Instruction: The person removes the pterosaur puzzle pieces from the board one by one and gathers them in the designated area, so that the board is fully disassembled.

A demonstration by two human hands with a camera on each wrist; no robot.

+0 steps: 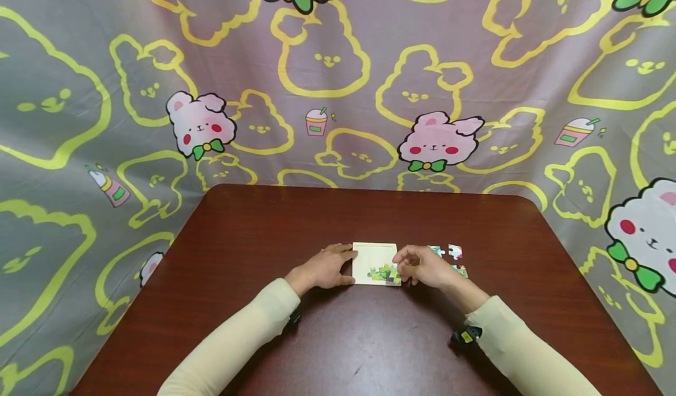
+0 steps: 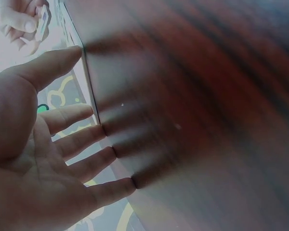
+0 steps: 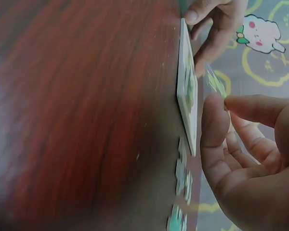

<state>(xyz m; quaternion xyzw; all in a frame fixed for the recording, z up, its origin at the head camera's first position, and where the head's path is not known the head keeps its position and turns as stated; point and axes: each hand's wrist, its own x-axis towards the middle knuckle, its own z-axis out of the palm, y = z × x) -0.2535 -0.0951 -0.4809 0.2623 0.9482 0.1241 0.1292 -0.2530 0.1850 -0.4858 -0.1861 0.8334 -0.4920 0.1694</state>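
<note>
A pale square puzzle tray (image 1: 364, 261) lies on the table, with joined green and yellow puzzle pieces (image 1: 381, 273) in its lower right part. My left hand (image 1: 330, 267) rests at the tray's left edge, fingers straight and spread, thumb touching the near left corner. Above the tray's right side, my right hand (image 1: 425, 265) pinches a puzzle piece (image 3: 215, 83) between thumb and index finger. That piece is held up, apart from the tray, and shows green and yellow in the right wrist view. In the left wrist view the right hand (image 2: 19, 21) appears at the upper left.
Several loose puzzle pieces (image 1: 455, 251) lie right of the tray, partly hidden behind the right hand. The dark red-brown wooden table (image 1: 274, 220) has rounded far corners. A grey curtain (image 1: 348, 114) with yellow outlines and cartoon animals hangs around it.
</note>
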